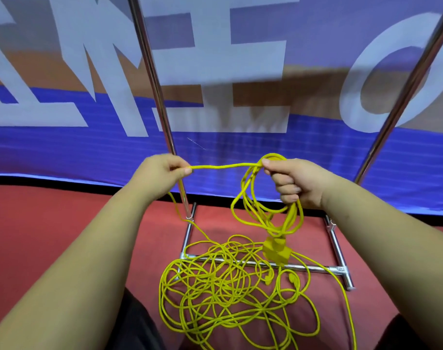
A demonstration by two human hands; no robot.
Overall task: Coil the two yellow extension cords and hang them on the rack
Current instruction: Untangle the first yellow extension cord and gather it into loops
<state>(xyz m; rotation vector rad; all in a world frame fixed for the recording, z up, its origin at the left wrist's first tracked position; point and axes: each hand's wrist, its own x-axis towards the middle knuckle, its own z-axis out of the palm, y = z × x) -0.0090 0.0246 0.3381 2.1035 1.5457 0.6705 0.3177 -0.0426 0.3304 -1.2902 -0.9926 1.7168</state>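
Right hand (294, 181): fist clenched around several hanging loops of yellow cord (268, 213), yellow socket block (276, 251) dangling below. Left hand (162, 170): pinches 1 strand stretched level to the right hand. Remaining cord: tangled heap (228, 286) on red floor (51, 223), over the near base of the chrome rack (316, 268).

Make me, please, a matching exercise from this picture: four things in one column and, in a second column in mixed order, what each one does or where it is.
Column one:
1. left hand
2. right hand
3. yellow socket block
4. loose cord tangle

Column two:
A. grips a bundle of coiled loops
B. lies on the red floor, across the rack's base bar
C. pinches one stretched strand
D. hangs below the coiled loops

Pairs: 1-C, 2-A, 3-D, 4-B
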